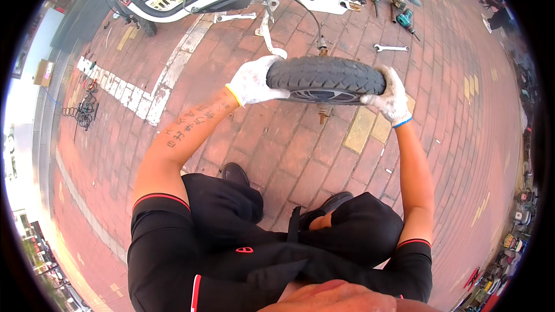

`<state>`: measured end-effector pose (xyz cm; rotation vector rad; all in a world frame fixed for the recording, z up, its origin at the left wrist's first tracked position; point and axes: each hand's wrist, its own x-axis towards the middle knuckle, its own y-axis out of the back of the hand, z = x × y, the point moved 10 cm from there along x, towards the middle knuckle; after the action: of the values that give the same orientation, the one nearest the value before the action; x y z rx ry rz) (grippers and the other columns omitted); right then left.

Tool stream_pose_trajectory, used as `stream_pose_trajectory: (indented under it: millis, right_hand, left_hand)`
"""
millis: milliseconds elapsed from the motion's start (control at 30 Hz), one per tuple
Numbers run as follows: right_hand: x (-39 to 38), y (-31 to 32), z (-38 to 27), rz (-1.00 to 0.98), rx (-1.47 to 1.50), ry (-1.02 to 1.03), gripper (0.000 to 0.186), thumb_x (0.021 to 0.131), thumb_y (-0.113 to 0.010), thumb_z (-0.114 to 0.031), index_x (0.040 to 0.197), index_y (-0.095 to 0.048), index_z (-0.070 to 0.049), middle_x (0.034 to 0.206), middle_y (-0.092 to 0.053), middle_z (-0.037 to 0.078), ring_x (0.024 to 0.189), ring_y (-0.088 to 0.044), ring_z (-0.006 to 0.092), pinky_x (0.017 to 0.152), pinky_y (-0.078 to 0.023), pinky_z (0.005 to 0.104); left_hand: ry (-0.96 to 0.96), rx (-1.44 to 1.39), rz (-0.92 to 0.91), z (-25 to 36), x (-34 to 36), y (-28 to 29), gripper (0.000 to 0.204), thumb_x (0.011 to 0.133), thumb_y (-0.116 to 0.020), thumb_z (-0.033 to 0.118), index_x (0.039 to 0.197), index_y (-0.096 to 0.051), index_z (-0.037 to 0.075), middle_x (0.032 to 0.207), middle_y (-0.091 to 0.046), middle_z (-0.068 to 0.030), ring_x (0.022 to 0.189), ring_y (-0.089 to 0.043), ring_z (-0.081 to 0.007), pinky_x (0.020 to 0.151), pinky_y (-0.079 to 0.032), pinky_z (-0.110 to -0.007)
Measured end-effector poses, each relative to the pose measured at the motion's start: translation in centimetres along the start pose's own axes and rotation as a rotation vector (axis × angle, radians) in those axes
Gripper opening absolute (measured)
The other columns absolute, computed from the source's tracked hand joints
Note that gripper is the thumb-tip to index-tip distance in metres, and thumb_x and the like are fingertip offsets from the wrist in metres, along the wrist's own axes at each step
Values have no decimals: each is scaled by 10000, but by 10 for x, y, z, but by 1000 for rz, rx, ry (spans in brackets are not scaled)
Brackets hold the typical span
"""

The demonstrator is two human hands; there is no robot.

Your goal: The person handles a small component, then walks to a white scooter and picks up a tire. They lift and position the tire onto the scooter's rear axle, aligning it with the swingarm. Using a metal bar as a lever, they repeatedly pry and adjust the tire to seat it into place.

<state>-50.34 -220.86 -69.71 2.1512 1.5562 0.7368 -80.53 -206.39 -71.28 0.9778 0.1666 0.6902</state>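
A scooter wheel with a black treaded tyre [326,74] is held up between my two white-gloved hands, its tread facing up toward me. My left hand [254,82] grips the tyre's left side, fingers wrapped round it. On the opposite side, my right hand [389,98] clasps the tyre, thumb toward the near face. A rusty axle end [324,115] sticks out of the wheel toward me; another end shows on the far side. From that far end a dark cable [315,18] runs up to the scooter. Most of the rim is hidden below the tyre.
Ahead, a white scooter [191,3] lies over, with its white swingarm [324,1] near the wheel. A spanner [392,48] and a teal power tool [406,20] lie on the brick paving. Coiled black hose [85,112] sits at the left, near a cardboard box [44,73].
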Motion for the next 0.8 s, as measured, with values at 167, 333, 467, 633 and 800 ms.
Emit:
stream_pose_trajectory:
  millis: [167,333,467,633,800]
  right_hand:
    - [58,-7,19,-54,278,-141,947,722,-951,-427,1414,-566,93,1279,-701,175,1209,-651,237,1055,-511,360]
    - [104,-68,30,-190,300,-221,906,794,-900,-410,1449,-540,103,1341,-674,219,1246,-638,278,1112,-460,358]
    - [125,-112,49,-223,367,-248,929,800,-899,-399,1468,-509,114,1360,-655,249,1262,-635,298,1106,-477,370]
    - [148,-138,65,-199,363,-274,1004,812,-881,-457,1507,-446,123,1422,-605,281,1290,-621,327,1103,-482,377]
    - [158,-135,72,-168,302,-351,1010,835,-847,-519,1502,-446,124,1420,-609,278,1303,-612,327,1125,-459,370]
  left_hand:
    - [160,-156,117,-18,14,43,810,779,-832,536,1385,-601,51,1195,-721,-252,1130,-691,-411,975,-536,-467]
    - [367,-107,147,-74,2,48,869,819,-769,626,1422,-585,28,1265,-704,-254,1215,-664,-396,1046,-502,-453]
    - [462,-79,130,-117,-9,39,915,818,-759,655,1449,-567,20,1303,-687,-263,1243,-649,-400,1063,-492,-448]
    - [561,-196,127,-151,-4,25,947,812,-777,643,1477,-548,9,1336,-685,-242,1276,-639,-378,1087,-479,-425]
    - [577,-374,141,-181,31,17,873,857,-798,547,1453,-554,-43,1320,-697,-227,1259,-656,-299,1081,-480,-377]
